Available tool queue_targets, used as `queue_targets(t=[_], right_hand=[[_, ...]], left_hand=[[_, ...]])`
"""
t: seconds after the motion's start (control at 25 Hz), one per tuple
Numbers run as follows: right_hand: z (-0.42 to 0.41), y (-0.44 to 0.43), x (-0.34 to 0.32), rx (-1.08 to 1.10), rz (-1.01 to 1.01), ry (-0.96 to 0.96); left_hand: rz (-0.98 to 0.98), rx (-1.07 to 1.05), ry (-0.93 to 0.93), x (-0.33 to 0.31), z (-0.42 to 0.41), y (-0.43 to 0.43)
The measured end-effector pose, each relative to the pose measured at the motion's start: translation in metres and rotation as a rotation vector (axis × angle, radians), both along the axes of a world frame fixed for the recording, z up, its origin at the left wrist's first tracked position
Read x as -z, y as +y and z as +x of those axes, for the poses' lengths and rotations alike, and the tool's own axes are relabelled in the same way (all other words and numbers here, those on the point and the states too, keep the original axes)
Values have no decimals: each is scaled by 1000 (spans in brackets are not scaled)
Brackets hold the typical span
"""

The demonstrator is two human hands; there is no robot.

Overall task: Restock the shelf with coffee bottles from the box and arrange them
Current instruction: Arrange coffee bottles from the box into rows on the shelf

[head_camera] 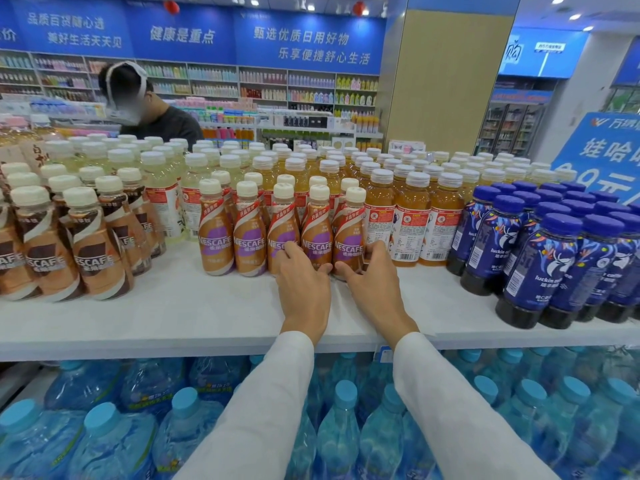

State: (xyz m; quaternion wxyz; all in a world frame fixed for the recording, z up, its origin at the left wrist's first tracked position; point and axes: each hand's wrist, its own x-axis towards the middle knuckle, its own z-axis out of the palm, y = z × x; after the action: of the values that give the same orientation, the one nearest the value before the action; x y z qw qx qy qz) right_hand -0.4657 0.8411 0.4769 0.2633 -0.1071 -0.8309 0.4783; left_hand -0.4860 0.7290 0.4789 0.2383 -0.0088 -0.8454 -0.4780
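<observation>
White shelf (173, 317) is found at the front of a shop, with five purple-labelled coffee bottles (249, 233) stood upright in a front row at its middle and more ranked behind. The left hand (304, 289) is reached forward, palm down, fingers curled round the left side of the fourth bottle (317, 233) and thumb pressed low on its right, so it is clamped on that bottle. The right hand (375, 285) is likewise clamped on the fifth bottle (349, 233), thumb low at the front, fingers wrapped round its right side. Both bottles are stood on the shelf, side by side. White sleeves (460, 410) are worn. Brown bottles (93, 244) are grouped to the left, blue bottles (561, 268) to the right, tea bottles (408, 220) behind. Water bottles (346, 427) are stacked below. Blue banners (194, 32) and stocked wall racks are seen beyond, and a person (152, 112) is noted behind the display.
</observation>
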Motion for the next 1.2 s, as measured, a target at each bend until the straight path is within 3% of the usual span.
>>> queue_targets(t=[0.56, 0.84, 1.2], right_hand=[[-2, 1, 0, 2, -38, -33], [69, -29, 10, -93, 18, 74], [184, -121, 71, -338, -333, 55]], left_hand=[[24, 2, -52, 6, 5, -2], [-44, -44, -14, 18, 66, -47], [366, -51, -94, 80, 213, -185]])
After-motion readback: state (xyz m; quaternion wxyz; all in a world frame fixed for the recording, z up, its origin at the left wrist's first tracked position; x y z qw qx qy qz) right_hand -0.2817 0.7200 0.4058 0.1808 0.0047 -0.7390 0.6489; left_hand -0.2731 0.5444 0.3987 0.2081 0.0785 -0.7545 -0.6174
